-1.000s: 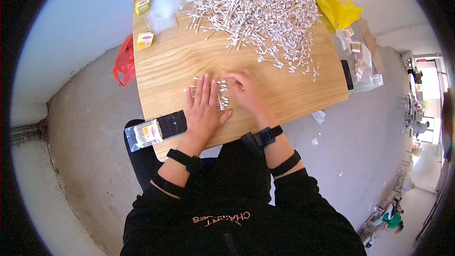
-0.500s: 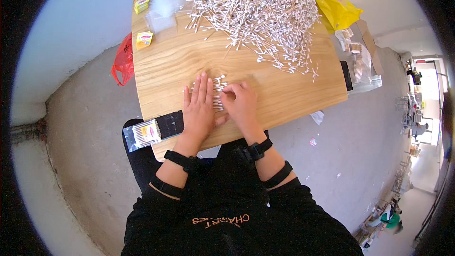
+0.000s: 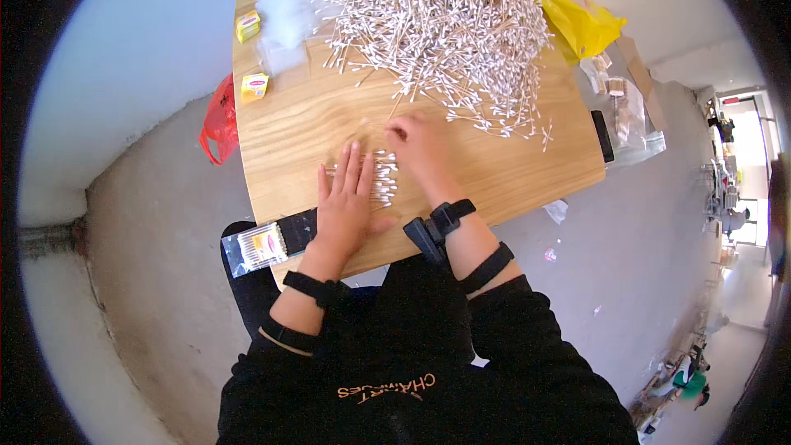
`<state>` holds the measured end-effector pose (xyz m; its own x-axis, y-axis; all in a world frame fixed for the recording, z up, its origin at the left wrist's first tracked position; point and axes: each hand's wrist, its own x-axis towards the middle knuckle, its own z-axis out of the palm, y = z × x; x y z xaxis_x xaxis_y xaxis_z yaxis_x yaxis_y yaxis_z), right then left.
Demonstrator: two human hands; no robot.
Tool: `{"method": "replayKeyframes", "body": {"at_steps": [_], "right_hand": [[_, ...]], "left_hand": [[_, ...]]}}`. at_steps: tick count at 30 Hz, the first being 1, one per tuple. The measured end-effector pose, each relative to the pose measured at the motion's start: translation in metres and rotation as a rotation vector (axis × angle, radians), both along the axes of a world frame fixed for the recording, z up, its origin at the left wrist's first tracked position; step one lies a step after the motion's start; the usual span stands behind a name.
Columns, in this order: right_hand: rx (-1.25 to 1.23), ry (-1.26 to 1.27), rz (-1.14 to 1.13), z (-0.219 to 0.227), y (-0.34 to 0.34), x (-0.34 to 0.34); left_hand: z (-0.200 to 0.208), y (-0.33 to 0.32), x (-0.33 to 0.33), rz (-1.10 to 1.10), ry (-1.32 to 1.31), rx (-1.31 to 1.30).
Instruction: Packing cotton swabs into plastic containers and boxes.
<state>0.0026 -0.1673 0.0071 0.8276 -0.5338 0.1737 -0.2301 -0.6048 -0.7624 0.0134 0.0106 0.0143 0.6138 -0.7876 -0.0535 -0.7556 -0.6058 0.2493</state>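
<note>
On the wooden table (image 3: 288,136), my left hand (image 3: 342,210) lies flat with its fingers stretched out and partly covers a small row of cotton swabs (image 3: 385,177). The swabs' white tips stick out along the right side of its fingers. My right hand (image 3: 416,148) hovers just above and right of the row, its fingers curled in a pinch and smeared by motion. A faint pale streak shows left of its fingertips; what it holds, if anything, is too blurred to name. A big heap of loose cotton swabs (image 3: 445,25) covers the far part of the table.
A clear packet of swabs (image 3: 254,249) and a black strip (image 3: 298,229) lie at the near left corner. Yellow card boxes (image 3: 255,86) and clear bags (image 3: 284,16) sit far left. A red bag (image 3: 221,119) hangs left; a yellow bag (image 3: 583,23) lies far right.
My right hand has lifted off the swab row and moved away from me, toward the heap. My left hand stays on the row. The whole view has shifted slightly.
</note>
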Motion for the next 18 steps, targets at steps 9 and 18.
{"method": "replayKeyframes", "body": {"at_steps": [9,18], "right_hand": [[0.321,-0.039,0.066,-0.017,0.006,-0.037],[-0.018,-0.053,0.033,-0.012,0.017,-0.049]], "left_hand": [[0.003,0.002,-0.011,0.083,0.022,-0.134],[0.004,-0.007,-0.003,0.061,0.021,-0.060]]}}
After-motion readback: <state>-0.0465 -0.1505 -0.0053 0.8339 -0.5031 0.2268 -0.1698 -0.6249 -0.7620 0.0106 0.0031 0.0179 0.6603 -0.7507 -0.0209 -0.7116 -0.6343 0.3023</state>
